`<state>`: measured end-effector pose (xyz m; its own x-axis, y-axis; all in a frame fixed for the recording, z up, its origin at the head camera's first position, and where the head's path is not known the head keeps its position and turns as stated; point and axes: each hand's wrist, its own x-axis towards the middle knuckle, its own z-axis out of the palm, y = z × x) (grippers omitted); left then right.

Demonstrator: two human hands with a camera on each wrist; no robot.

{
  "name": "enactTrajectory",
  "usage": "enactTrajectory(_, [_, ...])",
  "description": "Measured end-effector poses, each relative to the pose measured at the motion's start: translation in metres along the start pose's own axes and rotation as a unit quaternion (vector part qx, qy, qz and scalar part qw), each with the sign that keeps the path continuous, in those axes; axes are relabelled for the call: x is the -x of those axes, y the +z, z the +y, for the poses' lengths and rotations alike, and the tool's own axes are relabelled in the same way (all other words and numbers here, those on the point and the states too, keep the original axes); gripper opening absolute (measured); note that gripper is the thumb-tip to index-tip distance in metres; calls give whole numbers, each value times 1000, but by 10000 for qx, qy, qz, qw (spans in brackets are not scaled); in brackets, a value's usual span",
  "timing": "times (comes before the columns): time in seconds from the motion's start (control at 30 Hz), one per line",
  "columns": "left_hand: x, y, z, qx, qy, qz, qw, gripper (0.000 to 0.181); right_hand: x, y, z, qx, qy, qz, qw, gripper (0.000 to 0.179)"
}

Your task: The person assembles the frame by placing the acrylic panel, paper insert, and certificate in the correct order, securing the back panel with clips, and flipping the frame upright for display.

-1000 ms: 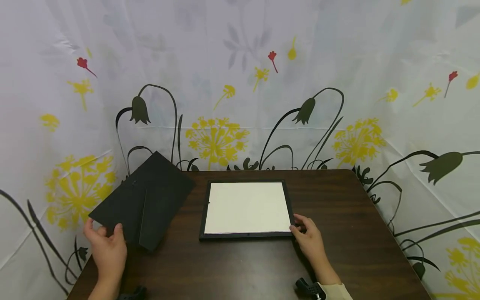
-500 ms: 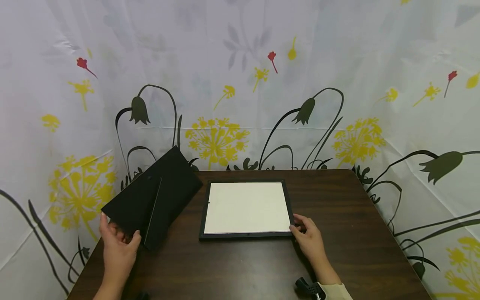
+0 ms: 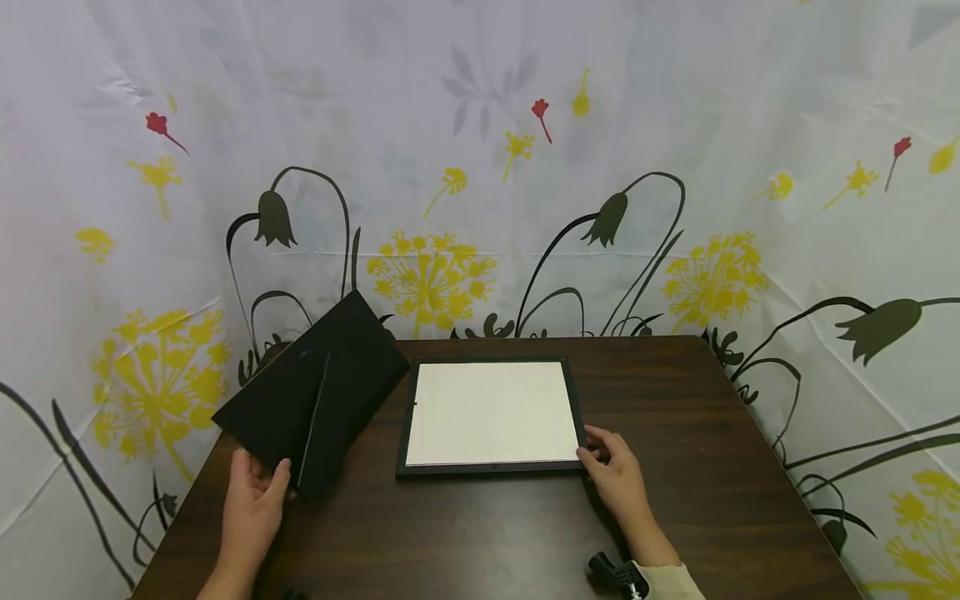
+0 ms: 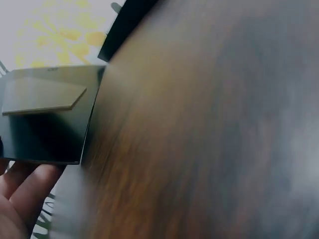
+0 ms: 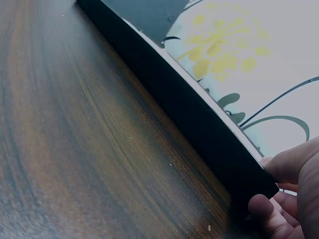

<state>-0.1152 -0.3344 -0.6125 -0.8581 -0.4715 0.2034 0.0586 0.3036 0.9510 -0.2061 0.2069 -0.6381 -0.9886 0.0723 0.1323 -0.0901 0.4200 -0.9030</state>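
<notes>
A black picture frame backing board (image 3: 288,396) with a fold-out stand leg (image 3: 315,421) is held up and tilted at the left of the table. My left hand (image 3: 251,508) grips its lower edge, thumb on the near side. In the left wrist view the stand leg (image 4: 42,97) sticks out from the board. Flat on the table lies a black picture frame (image 3: 480,472), with a cream-white sheet (image 3: 491,412) filling its inside. My right hand (image 3: 618,475) pinches the frame's near right corner. The right wrist view shows the thumb on top and fingers at the side of that corner (image 5: 264,191).
The dark wood-grain table (image 3: 675,433) extends to the right of the frame and in front of it. Behind hangs a white curtain (image 3: 480,167) printed with flowers. A black strap device (image 3: 618,573) sits on the right wrist.
My left hand has moved right with the backing board, bringing the board's far corner beside the frame and tilting it more. The right hand and the frame have stayed in place.
</notes>
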Motion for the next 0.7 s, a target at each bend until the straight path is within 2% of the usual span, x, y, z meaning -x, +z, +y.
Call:
enactTrajectory(0.17, [-2, -2, 11, -458, -134, -117, 9988, 42, 0, 0, 0, -6, -16, -4, 10000, 42])
enactTrajectory(0.27, [-4, -5, 20, -503, -269, -77, 9983, 45, 0, 0, 0, -19, -18, -4, 10000, 42])
enactTrajectory(0.4, [-6, -10, 31, -137, -588, 33, 9982, 46, 1, 2, 1, -50, -18, -27, 10000, 43])
enactTrajectory(0.5, [-8, -14, 37, 282, -774, -6, 9966, 47, 1, 3, 1, -53, -29, -29, 10000, 43])
enactTrajectory(0.6, [-12, -14, 41, 517, -808, -262, 9950, 46, 1, 2, 0, -18, -44, -3, 10000, 43])
enactTrajectory(0.7, [-15, -9, 47, 483, -745, -552, 9945, 45, 0, 1, 0, -1, -52, -4, 10000, 43])
